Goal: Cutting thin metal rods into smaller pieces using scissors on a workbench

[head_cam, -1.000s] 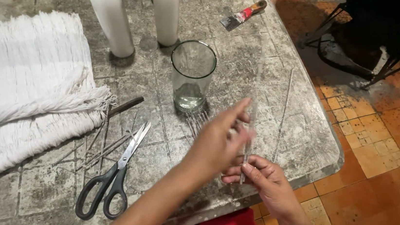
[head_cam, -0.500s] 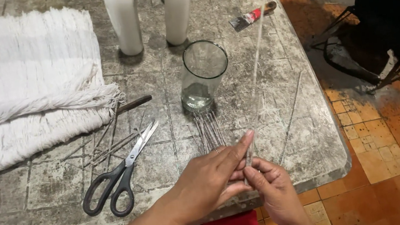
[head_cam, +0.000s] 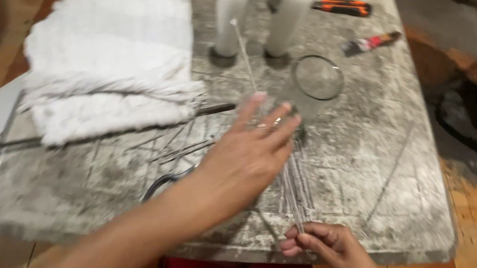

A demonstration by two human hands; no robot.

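My left hand (head_cam: 246,156) reaches out over the grey stone table (head_cam: 369,156), fingers spread forward. A thin pale rod (head_cam: 245,52) rises from its fingertips toward two tall white candles (head_cam: 232,12); it looks pinched there, though the frame is blurred. At the near edge of the table, my right hand (head_cam: 319,245) grips the lower end of a bundle of thin grey rods (head_cam: 296,186) lying on the top. A clear glass jar (head_cam: 317,77) stands just beyond my left fingertips.
A heap of white fringed cord (head_cam: 110,76) covers the far left, with a long dark rod (head_cam: 104,132) along it. Scissors (head_cam: 162,185) show partly under my left arm. An orange-handled tool (head_cam: 343,7) and a small brush (head_cam: 369,42) lie far right. Tiled floor lies to the right.
My left hand has left my right hand and moved forward and up over the table with a thin rod. My right hand stays at the near edge. The view has shifted left.
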